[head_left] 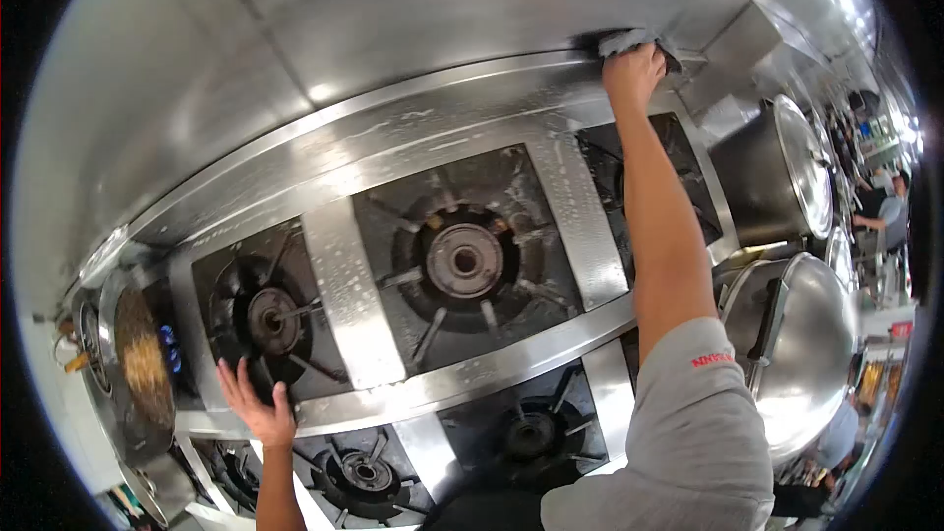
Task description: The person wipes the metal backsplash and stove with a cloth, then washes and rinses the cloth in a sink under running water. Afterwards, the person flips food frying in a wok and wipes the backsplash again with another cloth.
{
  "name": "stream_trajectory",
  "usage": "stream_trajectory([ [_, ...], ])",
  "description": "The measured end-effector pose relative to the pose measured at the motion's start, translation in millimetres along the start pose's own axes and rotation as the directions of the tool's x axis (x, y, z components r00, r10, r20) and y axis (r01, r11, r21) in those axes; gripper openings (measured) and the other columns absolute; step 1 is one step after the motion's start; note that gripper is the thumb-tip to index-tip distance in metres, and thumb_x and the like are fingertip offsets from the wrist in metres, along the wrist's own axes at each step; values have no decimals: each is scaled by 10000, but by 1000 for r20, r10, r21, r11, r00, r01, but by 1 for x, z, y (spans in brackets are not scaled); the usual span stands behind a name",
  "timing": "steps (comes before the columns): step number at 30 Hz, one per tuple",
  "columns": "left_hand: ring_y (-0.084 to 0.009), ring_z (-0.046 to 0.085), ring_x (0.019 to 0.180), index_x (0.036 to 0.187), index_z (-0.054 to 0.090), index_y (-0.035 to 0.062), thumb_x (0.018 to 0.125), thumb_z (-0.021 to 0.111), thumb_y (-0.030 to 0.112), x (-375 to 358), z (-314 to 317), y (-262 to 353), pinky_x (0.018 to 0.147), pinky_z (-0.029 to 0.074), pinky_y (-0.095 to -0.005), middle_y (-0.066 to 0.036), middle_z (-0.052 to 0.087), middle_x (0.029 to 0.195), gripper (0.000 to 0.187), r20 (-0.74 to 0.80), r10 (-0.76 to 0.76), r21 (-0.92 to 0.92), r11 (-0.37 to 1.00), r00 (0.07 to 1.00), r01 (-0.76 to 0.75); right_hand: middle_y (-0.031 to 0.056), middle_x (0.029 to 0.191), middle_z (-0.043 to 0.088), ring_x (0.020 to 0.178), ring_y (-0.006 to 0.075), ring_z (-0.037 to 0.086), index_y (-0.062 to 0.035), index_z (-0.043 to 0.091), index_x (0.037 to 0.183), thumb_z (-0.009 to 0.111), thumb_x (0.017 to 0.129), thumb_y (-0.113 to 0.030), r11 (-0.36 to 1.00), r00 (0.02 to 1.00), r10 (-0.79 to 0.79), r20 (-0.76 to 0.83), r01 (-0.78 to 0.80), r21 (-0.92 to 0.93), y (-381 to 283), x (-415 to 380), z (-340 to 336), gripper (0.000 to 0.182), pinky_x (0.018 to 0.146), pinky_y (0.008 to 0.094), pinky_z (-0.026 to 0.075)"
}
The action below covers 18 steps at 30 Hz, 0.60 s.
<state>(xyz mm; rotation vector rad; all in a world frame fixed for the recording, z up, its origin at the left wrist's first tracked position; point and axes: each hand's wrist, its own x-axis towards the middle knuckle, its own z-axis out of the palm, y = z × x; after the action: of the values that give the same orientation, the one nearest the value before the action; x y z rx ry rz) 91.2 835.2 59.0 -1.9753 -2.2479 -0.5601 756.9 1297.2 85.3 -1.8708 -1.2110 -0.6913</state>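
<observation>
My right hand [636, 74] reaches to the far right corner of the stove, closed on a grey cloth [626, 41] pressed against the steel ledge at the foot of the back wall. Fingers spread, my left hand [258, 405] rests by the steel divider strip [334, 413] at the left, near the left burner [273, 321]. Between my arms lies the large middle burner [465, 261] with its black grate. White suds or wet streaks mark the steel strip [349, 275] beside it and the back ledge [393, 128]. My right forearm partly covers the right burner [674, 152].
Large lidded pots [762, 172] and a domed steel lid [806, 344] stand close on the right. A pan with brown food [146, 364] sits over a blue flame [171, 346] at the far left. Front burners [364, 472] lie below. Another person [890, 211] is at the far right.
</observation>
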Motion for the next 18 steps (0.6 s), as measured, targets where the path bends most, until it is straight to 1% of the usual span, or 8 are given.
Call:
stream_trajectory([
  [3, -456, 253, 1524, 1518, 450, 45, 982, 603, 487, -2, 6, -3, 1224, 198, -574, -235, 282, 1659, 711, 16, -13, 37, 999, 1000, 12, 299, 1313, 502, 1264, 474, 463, 64, 521, 1188, 657, 834, -164, 923, 943, 318, 96, -331, 198, 49, 40, 6, 443, 1076, 577, 376],
  [5, -437, 241, 1535, 1517, 447, 30, 991, 551, 583, -1, 12, -1, 1230, 189, -569, -224, 278, 1664, 770, 6, -57, 1, 998, 998, 57, 290, 1349, 478, 1293, 466, 448, 64, 489, 1252, 664, 842, -188, 972, 979, 193, 67, -200, 122, 127, 69, 56, 512, 1072, 569, 394],
  [8, -427, 229, 1543, 1514, 448, 14, 986, 545, 601, 1, 16, 4, 1232, 183, -565, -220, 273, 1667, 795, 24, -80, 47, 996, 997, 79, 262, 1444, 423, 1318, 470, 458, 17, 323, 1470, 696, 853, -278, 943, 928, 324, 183, -333, 20, 163, 104, 52, 779, 1092, 542, 419],
  [9, -425, 225, 1546, 1514, 449, 12, 983, 546, 605, 2, 17, 6, 1234, 181, -564, -217, 271, 1668, 801, 17, -86, 27, 996, 996, 85, 252, 1470, 410, 1318, 476, 465, -19, 283, 1522, 700, 856, -316, 838, 839, 524, 144, -539, 91, 143, 100, 38, 840, 1095, 541, 422],
  [12, -419, 213, 1552, 1516, 449, 13, 972, 558, 614, 3, 18, 6, 1236, 176, -563, -209, 265, 1673, 817, 39, -80, 32, 996, 996, 78, 258, 1547, 330, 1350, 488, 442, -117, 191, 1599, 691, 867, -421, 502, 571, 808, 144, -795, 341, 120, 86, 39, 937, 1075, 575, 434],
  [16, -418, 205, 1556, 1519, 447, 16, 955, 577, 626, 4, 12, 10, 1237, 172, -564, -200, 264, 1676, 841, 46, -107, 59, 993, 993, 105, 235, 1641, 187, 1412, 475, 395, -143, 160, 1621, 608, 889, -551, 176, 411, 813, 412, -849, 499, 88, 71, 2, 951, 1082, 584, 430],
  [17, -418, 203, 1557, 1520, 446, 16, 951, 582, 630, 4, 13, 11, 1237, 172, -564, -200, 263, 1676, 848, 41, -112, 55, 992, 993, 109, 212, 1638, 245, 1429, 433, 392, -90, 139, 1619, 591, 883, -563, 162, 448, 780, 438, -819, 550, 95, 69, 9, 984, 1091, 580, 424],
  [18, -418, 202, 1558, 1521, 444, 15, 946, 586, 633, 4, 14, 11, 1236, 172, -564, -201, 263, 1677, 855, 37, -115, 46, 993, 993, 113, 209, 1619, 290, 1439, 412, 385, -69, 129, 1619, 599, 875, -561, 103, 547, 603, 581, -776, 623, 129, 68, 36, 1008, 1112, 574, 402],
])
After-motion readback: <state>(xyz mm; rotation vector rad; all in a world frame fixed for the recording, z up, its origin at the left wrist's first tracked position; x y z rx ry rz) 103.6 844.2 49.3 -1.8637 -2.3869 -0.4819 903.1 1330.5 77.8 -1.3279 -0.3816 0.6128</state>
